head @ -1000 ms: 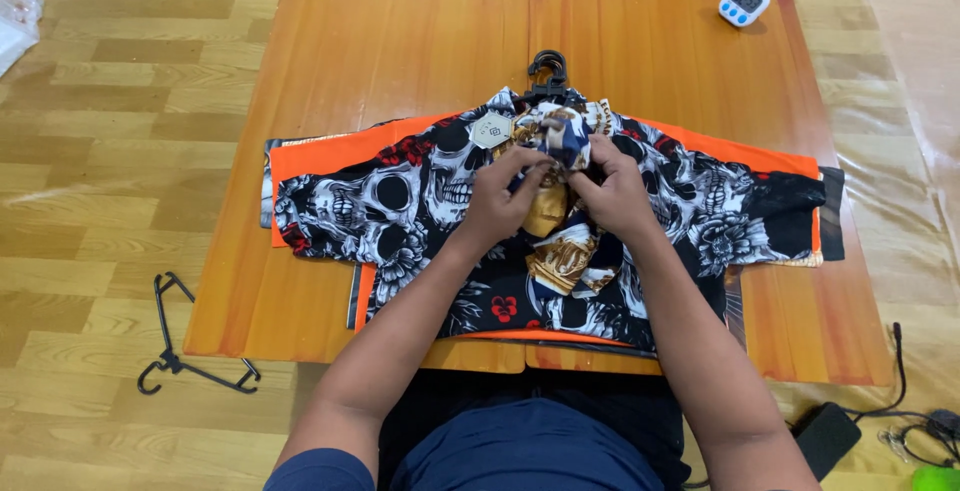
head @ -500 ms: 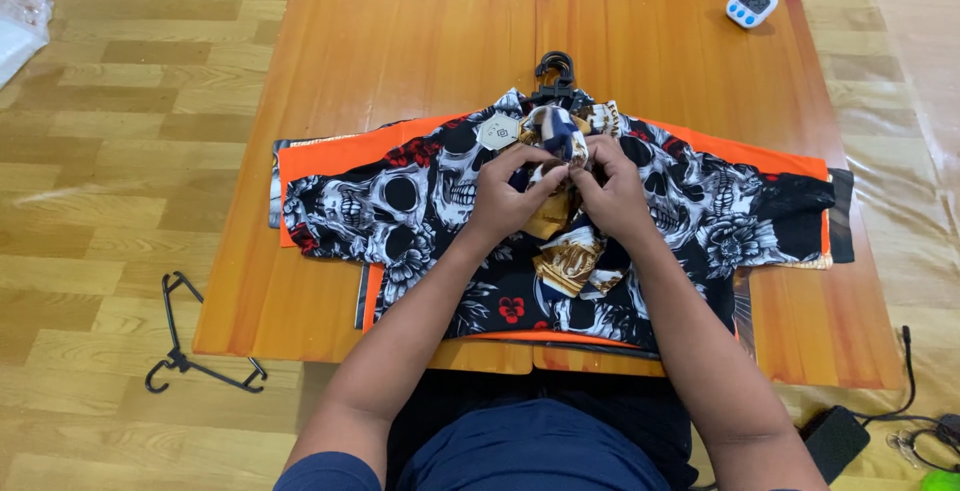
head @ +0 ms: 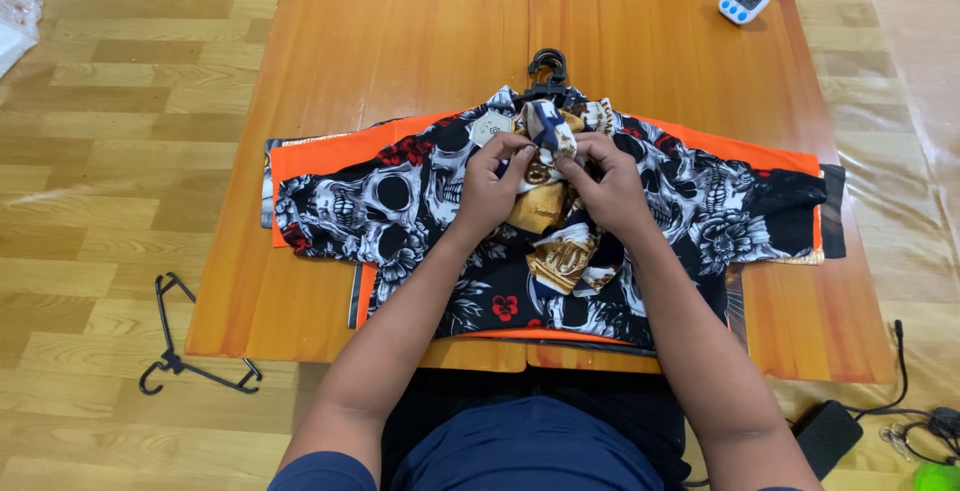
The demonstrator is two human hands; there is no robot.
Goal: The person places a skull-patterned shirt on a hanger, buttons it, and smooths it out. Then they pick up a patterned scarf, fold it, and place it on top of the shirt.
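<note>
A black shirt with white skulls and red flowers (head: 400, 201) lies spread on an orange wooden table (head: 400, 51), on top of an orange shirt (head: 320, 156) and other garments. Its front is open, showing a gold, white and navy patterned shirt (head: 565, 256) beneath. My left hand (head: 490, 191) and my right hand (head: 610, 186) meet at the collar, both pinching the bunched patterned fabric (head: 548, 131) near the top. Black hanger hooks (head: 548, 69) stick out above the collars.
A small white digital timer (head: 744, 1) sits at the table's far right corner. A black hanger (head: 185, 346) lies on the wood floor at the left. A black power brick with cables (head: 828, 436) is at the lower right, a plastic bag (head: 15, 26) far left.
Both hands have crept upward along the shirt front toward the collar, still working the patterned fabric between the fingers. The stack of shirts has stayed in place.
</note>
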